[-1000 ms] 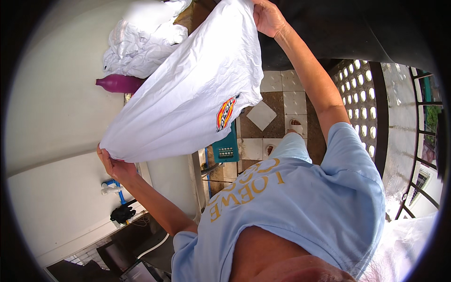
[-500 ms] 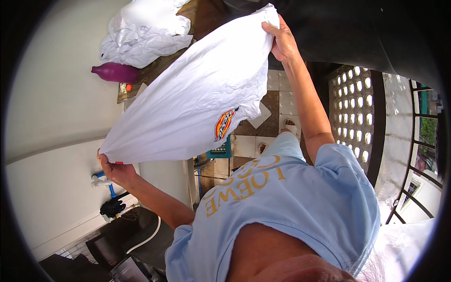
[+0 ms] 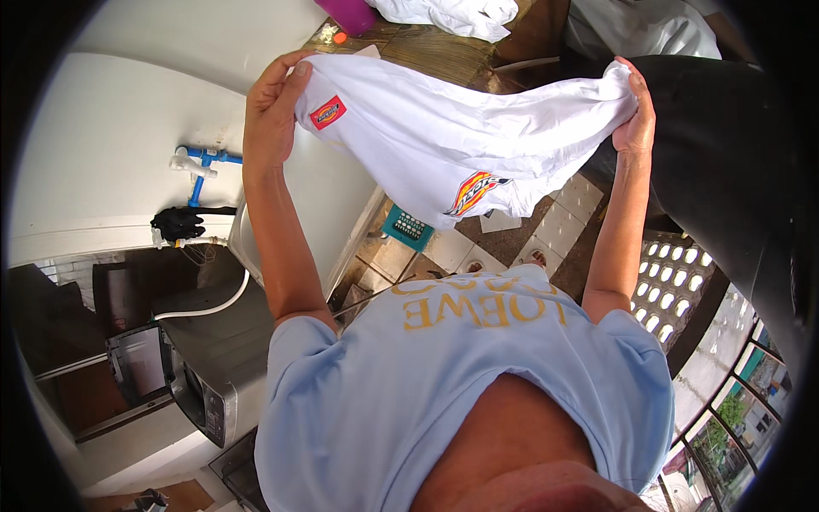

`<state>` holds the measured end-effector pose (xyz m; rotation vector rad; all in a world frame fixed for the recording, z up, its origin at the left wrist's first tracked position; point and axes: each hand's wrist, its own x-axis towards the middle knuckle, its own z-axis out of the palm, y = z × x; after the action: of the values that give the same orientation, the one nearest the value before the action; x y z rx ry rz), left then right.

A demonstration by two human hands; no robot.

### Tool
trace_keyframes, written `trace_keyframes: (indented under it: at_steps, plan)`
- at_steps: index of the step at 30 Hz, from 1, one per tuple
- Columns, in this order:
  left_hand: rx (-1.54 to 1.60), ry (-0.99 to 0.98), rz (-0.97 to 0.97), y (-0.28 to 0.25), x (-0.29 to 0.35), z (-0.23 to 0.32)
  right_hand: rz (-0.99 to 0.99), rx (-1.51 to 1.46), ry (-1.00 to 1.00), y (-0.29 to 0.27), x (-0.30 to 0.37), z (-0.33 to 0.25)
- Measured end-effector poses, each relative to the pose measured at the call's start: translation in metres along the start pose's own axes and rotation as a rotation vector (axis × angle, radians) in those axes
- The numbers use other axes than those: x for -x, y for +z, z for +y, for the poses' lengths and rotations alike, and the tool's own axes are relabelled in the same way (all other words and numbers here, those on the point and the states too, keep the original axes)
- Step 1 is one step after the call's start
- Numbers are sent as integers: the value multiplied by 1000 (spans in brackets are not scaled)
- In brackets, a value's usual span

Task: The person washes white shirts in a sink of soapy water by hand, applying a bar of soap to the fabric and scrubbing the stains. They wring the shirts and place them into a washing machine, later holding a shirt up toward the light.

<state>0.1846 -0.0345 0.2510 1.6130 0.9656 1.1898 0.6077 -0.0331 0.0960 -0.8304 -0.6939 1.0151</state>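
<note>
A white garment, with a coloured printed patch and a small red label, hangs stretched between my hands; this white cloth garment (image 3: 444, 119) sags in the middle. My left hand (image 3: 277, 94) grips its left end beside the red label, thumb on top. At the far right, my right hand (image 3: 636, 115) is closed on the opposite bunched end. Both arms reach forward, and the cloth hangs in the air before my light blue shirt (image 3: 478, 375). Its underside is hidden.
A wooden surface (image 3: 426, 47) at the back bears more white cloth (image 3: 461, 13) and a purple bottle (image 3: 348, 15). Blue pipes (image 3: 205, 166) run along the left wall near a dark appliance (image 3: 213, 350). A teal crate (image 3: 407, 229) stands on the tiled floor. Black material (image 3: 717, 154) hangs right.
My left hand has risen and moved right, while my right hand has moved right and lower. The garment now lies more level between them. The view has turned, shifting the surroundings.
</note>
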Motion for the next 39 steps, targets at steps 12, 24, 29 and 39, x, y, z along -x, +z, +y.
trace_keyframes:
  at_steps: [12, 24, 29, 39]
  plan:
    - [-271, 271, -515, 66, -67, 30, -937, 588, -116, 150, -4, -30]
    - [-250, 93, -507, 30, -80, -60, -1059, 201, 106, 162, -47, -106]
    - [-113, 222, -375, 43, -96, -78, -685, 258, 194, 171, -39, -128]
    - [-144, 246, -355, 50, -134, -76, -634, 772, 64, 113, -105, -149]
